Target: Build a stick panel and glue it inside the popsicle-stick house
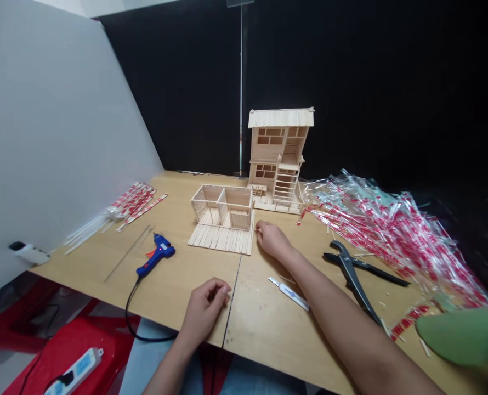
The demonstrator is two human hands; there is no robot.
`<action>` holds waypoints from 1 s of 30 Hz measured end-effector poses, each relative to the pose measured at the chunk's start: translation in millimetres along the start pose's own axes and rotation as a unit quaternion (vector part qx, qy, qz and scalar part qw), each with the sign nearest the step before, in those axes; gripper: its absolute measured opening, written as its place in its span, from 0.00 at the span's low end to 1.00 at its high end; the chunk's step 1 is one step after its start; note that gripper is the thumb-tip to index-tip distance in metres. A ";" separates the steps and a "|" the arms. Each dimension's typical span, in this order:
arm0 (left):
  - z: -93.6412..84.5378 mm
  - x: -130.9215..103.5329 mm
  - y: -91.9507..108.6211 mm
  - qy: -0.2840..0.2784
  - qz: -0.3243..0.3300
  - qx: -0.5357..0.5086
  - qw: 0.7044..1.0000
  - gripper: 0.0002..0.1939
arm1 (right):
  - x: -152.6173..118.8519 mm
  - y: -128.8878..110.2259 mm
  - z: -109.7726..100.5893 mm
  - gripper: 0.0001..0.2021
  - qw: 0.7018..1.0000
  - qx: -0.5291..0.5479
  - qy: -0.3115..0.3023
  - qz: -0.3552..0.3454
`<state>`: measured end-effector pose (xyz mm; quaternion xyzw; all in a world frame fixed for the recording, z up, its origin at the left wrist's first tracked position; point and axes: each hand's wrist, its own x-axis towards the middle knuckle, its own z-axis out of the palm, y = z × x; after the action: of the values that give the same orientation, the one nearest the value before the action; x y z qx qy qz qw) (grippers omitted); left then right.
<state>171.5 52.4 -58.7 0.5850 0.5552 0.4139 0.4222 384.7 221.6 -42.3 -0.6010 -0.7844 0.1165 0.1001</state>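
Observation:
A small roofless house model (221,238) of thin wooden sticks stands mid-table, with two open compartments and a slatted front deck. Close beside its right edge is my right hand (273,240), fingers bent together. Whether the fingertips touch the model or pinch something small, I cannot tell. My left hand (208,307) rests near the table's front edge, loosely closed, with nothing visible in it. A white utility knife (290,293) lies below my right forearm's inner side. To the left lies a blue hot glue gun (157,255) with its black cord running off the edge.
Behind stands a taller two-storey stick house (281,159) with a ladder. Crumpled red-and-clear wrappers (392,230) pile up at right, near black-handled pliers (353,277). Wrapped sticks (135,200) lie at back left. A power strip (77,373) sits on a red stool (100,340).

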 end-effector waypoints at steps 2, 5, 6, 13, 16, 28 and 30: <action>0.6 -0.4 2.0 0.010 -0.006 0.004 1.000 0.15 | 1.1 4.4 -1.5 0.14 1.000 -0.010 -0.003 0.028; 0.2 -1.1 3.6 0.010 -0.009 0.009 1.000 0.16 | 3.6 14.8 -5.6 0.15 0.996 -0.026 -0.010 0.082; -0.4 -1.3 3.7 0.006 -0.008 0.009 1.000 0.15 | 4.0 18.0 -7.6 0.16 0.995 -0.027 -0.008 0.096; -7.3 -0.2 3.3 -0.056 0.002 0.008 0.998 0.14 | 4.8 9.2 -20.9 0.09 0.997 0.049 0.001 0.057; -9.1 2.2 2.9 -0.090 0.012 0.021 0.996 0.13 | 11.1 -7.3 -19.9 0.08 0.996 0.091 -0.005 0.023; -12.3 3.2 -7.8 -0.127 0.024 -0.011 0.992 0.12 | 25.7 -36.8 -0.5 0.07 0.992 0.085 0.028 0.086; -11.6 2.9 -6.7 -0.130 0.019 -0.031 0.991 0.13 | 22.4 -39.0 -4.2 0.05 0.991 0.069 0.023 0.111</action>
<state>158.5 55.8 -61.5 0.6310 0.4712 0.3594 0.5006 344.3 233.8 -26.1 -0.6784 -0.7004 0.1672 0.1460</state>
